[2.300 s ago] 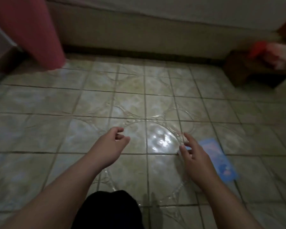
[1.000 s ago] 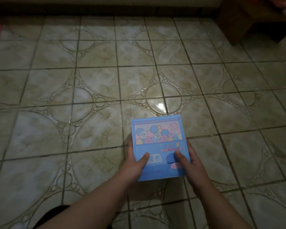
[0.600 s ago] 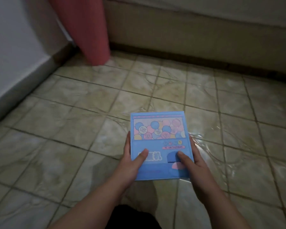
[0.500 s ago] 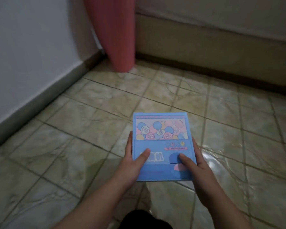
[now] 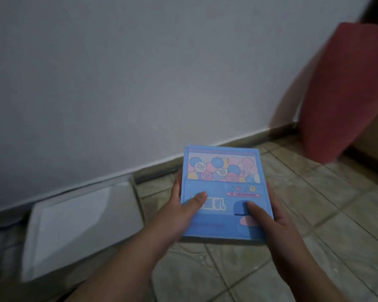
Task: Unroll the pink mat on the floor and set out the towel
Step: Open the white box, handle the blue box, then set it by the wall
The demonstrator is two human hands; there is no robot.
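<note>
We hold a flat blue box [image 5: 225,192] in both hands above the tiled floor [image 5: 314,214]; our left hand [image 5: 179,212] grips its left edge with the thumb laid across the printed front and the other fingers curled behind; our right hand [image 5: 268,216] grips the right edge the same way, thumb resting near a dark blue patch on the lower front. The box front shows a panel of pink, blue and yellow balls (some carry numbers). The pink mat [image 5: 347,90] stands rolled and upright in the corner at the right, well apart from our hands, its lower end on the floor beside the white wall [image 5: 140,73]; a white flat panel [image 5: 79,225] lies at the foot of the wall to the left.
</note>
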